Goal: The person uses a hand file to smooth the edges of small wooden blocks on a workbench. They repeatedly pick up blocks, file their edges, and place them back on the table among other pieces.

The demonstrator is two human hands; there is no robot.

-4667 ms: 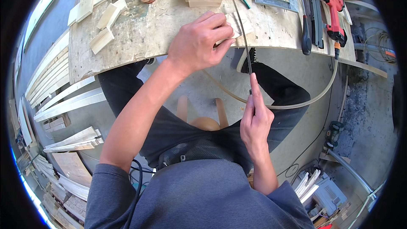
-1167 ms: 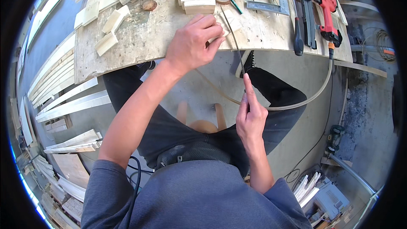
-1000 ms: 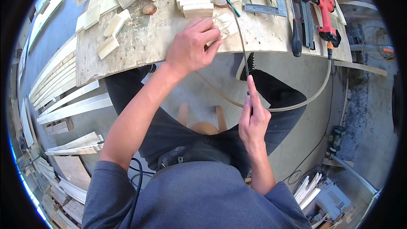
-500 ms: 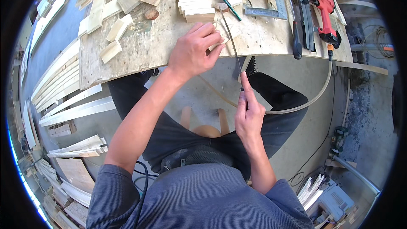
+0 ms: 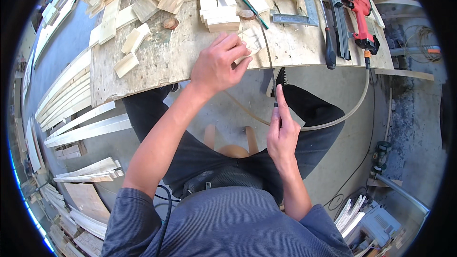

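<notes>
My left hand is closed on a small pale wood block near the table's front edge. Its fingers cover the block's left side. In my right hand is the dark handle of a narrow saw, with the forefinger stretched along it. The thin, toothed blade points away from me, over the table edge and just right of the block. Whether the blade touches the block I cannot tell. Behind the block stand several stacked pale wood blocks, and a dark green pencil leans by them.
On the wooden worktable lie a metal try square, a dark-handled screwdriver and a red nail gun with its hose hanging over my leg. Wood offcuts spread at left; long boards are stacked beside the table.
The saw blade has shifted right, and more of the wood block shows beside it. My right hand has moved slightly right and nearer to me; the left hand keeps its grip.
</notes>
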